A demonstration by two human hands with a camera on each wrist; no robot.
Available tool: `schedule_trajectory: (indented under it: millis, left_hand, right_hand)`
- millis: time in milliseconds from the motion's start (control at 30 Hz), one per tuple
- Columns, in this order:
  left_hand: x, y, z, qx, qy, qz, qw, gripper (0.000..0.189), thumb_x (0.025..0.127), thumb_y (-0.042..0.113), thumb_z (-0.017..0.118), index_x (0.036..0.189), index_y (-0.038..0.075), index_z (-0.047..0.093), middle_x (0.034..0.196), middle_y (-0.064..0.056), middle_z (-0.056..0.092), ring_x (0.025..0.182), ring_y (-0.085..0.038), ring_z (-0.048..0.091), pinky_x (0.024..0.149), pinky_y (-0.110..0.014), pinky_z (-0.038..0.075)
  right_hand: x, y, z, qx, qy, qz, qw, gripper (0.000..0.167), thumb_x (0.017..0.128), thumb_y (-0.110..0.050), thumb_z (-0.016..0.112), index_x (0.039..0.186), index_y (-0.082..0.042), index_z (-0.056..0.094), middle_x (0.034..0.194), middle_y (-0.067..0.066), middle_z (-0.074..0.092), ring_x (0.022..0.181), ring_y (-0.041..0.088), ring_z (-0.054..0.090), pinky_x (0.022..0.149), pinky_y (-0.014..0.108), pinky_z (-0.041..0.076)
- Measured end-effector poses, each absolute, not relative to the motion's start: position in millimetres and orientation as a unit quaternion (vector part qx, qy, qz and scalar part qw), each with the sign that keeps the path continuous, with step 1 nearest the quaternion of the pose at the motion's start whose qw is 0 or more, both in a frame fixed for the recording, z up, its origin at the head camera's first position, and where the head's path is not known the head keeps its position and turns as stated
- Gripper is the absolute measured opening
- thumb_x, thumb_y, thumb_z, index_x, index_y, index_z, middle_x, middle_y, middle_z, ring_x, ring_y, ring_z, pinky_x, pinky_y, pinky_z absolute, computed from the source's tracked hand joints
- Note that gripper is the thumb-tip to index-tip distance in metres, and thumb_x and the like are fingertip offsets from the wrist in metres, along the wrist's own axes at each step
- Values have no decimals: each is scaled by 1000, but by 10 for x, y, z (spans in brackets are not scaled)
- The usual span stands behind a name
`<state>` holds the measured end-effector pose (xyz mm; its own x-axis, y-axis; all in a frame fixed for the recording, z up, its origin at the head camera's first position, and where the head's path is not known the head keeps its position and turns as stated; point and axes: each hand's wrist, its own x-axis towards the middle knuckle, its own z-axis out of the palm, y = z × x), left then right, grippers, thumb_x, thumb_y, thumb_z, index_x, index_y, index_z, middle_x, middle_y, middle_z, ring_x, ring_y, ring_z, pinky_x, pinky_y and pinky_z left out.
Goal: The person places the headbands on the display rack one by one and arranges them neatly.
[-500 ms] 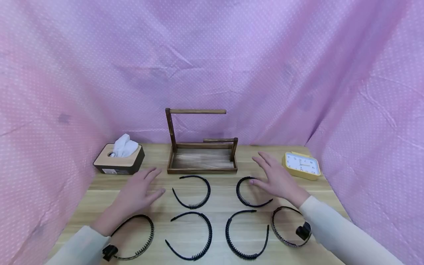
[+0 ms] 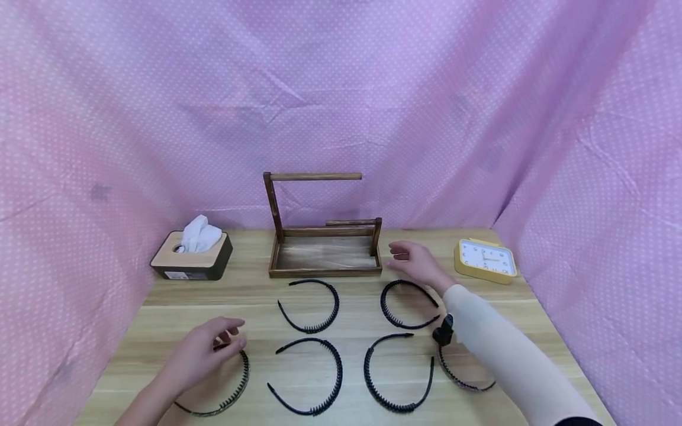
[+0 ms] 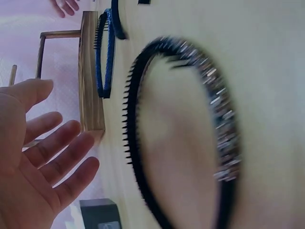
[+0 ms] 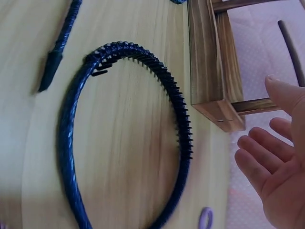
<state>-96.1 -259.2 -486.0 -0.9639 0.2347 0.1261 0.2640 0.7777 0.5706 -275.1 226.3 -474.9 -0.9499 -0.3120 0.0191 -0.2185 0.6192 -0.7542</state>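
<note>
Six dark headbands lie on the wooden table: the leftmost headband point(image 2: 246, 373) at near left, the rightmost headband point(image 2: 450, 371) at near right, and two pairs between them, the far-right headband point(image 2: 391, 319) of these just in front of the right hand point(image 2: 418, 264). The left hand point(image 2: 205, 350) reaches in from near left, wrist low, fingers pointing right over the leftmost headband; the right arm stretches far and slightly left, its pale sleeve point(image 2: 506, 349) crossing above the rightmost headband. Since the earlier frame the left hand has drawn nearer, away from the tissue box point(image 2: 205, 258), while the right hand has moved farther and left, from over the far-right headband to just beside the right end of the wooden stand point(image 2: 325, 273); the headbands stay put. Both hands are open, fingers loosely bent and thumbs apart, and hold nothing. The left wrist view is blurred, but the left hand seems clear of the headband there.
</note>
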Motion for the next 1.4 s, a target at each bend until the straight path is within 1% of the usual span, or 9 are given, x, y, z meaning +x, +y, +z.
schedule_trajectory:
  millis: [167,333,400,533,600,800,933,1233,1400]
  left_hand:
    - [-766,-2576,-5022,-175,-926,-333,25,34,87,24,84,115,7,74,84,19,61,76,5,56,64,-22,55]
    - [-616,-2613,-5096,-186,-924,-332,-31,26,88,35,83,105,18,73,84,18,59,77,4,54,62,-22,50]
    - [-565,-2642,-5112,-186,-928,-320,-41,26,86,39,84,102,22,72,85,18,58,78,4,52,63,-21,48]
    - [-511,-2691,-5142,-215,-930,-298,-23,30,83,41,86,102,24,70,87,19,56,79,5,49,63,-21,46]
    - [-501,-2709,-5148,-219,-931,-291,-30,33,82,43,86,104,24,71,87,20,54,80,5,47,64,-21,45]
    - [-502,-2752,-5152,-195,-933,-281,-110,42,83,51,83,109,20,72,87,20,56,78,5,46,64,-21,43]
    - [-509,-2774,-5176,-187,-930,-286,-134,40,82,49,84,107,19,74,86,20,57,76,5,45,62,-22,42]
    - [-506,-2771,-5254,-201,-925,-298,-124,27,81,36,87,99,22,74,81,23,53,72,7,45,58,-21,40]
    - [-517,-2770,-5278,-205,-921,-306,-129,21,85,27,84,100,18,74,80,22,51,70,6,44,57,-20,40]
  right_hand:
    - [-2813,2236,-4839,-122,890,-432,78,57,96,-20,74,144,4,54,135,23,65,122,39,65,104,49,54]
    - [-2867,2204,-4989,-90,860,-485,127,57,99,-20,71,146,4,51,136,25,64,119,37,66,89,40,62]
    - [-2891,2173,-5034,-83,848,-504,139,57,99,-20,71,147,2,51,136,25,63,116,35,67,85,36,63]
    - [-2916,2120,-5063,-80,849,-506,130,57,97,-24,74,145,1,54,133,24,66,112,30,69,82,35,63]
    - [-2925,2104,-5075,-78,856,-496,122,57,96,-24,75,143,1,55,130,24,67,109,29,69,80,33,63]
    - [-2944,2079,-5111,-80,865,-482,114,52,96,-18,74,140,5,56,128,24,69,108,30,70,75,28,60]
    - [-2947,2059,-5107,-87,867,-477,114,50,96,-15,74,138,6,58,127,23,69,111,30,69,74,25,59]
    - [-2959,2034,-5120,-66,870,-472,125,50,94,-16,77,137,3,60,126,21,71,96,21,71,71,26,59]
    - [-2958,2006,-5119,-54,870,-474,126,50,93,-14,77,137,3,60,126,21,71,95,22,72,72,30,61]
